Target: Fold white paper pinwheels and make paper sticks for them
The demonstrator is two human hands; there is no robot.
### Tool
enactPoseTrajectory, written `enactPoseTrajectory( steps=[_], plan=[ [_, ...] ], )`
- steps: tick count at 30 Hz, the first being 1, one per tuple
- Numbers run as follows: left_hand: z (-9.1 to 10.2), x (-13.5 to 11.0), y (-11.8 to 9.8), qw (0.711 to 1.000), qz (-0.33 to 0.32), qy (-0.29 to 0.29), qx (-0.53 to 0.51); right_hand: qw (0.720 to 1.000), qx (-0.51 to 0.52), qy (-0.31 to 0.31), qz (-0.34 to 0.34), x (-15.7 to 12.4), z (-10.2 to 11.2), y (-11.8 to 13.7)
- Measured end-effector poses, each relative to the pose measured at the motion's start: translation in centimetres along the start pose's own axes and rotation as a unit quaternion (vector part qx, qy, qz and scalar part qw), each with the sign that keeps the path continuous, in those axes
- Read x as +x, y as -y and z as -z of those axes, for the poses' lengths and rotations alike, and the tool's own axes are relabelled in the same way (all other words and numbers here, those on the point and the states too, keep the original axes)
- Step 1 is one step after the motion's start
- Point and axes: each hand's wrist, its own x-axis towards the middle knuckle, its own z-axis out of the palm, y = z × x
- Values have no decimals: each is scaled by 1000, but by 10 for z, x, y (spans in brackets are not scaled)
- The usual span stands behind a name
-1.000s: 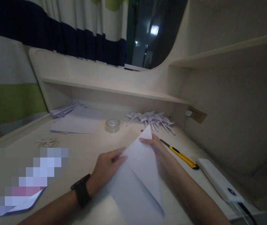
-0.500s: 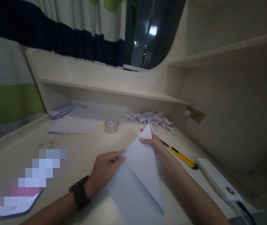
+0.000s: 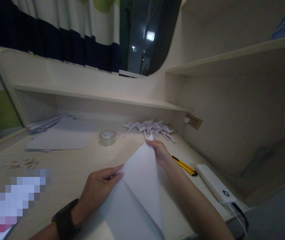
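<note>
A white sheet of paper (image 3: 137, 186) lies on the pale desk (image 3: 64, 166), folded into a pointed shape with its tip away from me. My left hand (image 3: 96, 191), a black watch on its wrist, pinches the left corner of the fold. My right hand (image 3: 160, 154) grips the far tip, with the fingers closed on the paper. Just beyond that tip lies a cluster of folded white paper cranes (image 3: 149, 128).
A roll of clear tape (image 3: 107, 137) stands behind the sheet. Flat paper sheets (image 3: 59, 138) lie at the back left. A yellow utility knife (image 3: 184, 165) and a white power bank (image 3: 216, 184) with a cable lie to the right. A shelf (image 3: 94, 96) overhangs the desk's back.
The view has swung to the right, so everything sits further left in the picture. Both hands keep the same hold on the paper; the fold looks unchanged.
</note>
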Motion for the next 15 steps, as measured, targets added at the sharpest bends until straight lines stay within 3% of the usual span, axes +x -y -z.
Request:
enactPoseTrajectory(
  steps=[8,12,15],
  plan=[
    [2,-3,-12,993,69,31,-89,999,-6,27,-24,11,4,8],
    [9,17,-28,983,97,51,-147,997,-11,68,-40,23,-7,16],
    [10,37,-35,970,102,108,-191,992,-21,115,-50,31,-25,14]
  ],
)
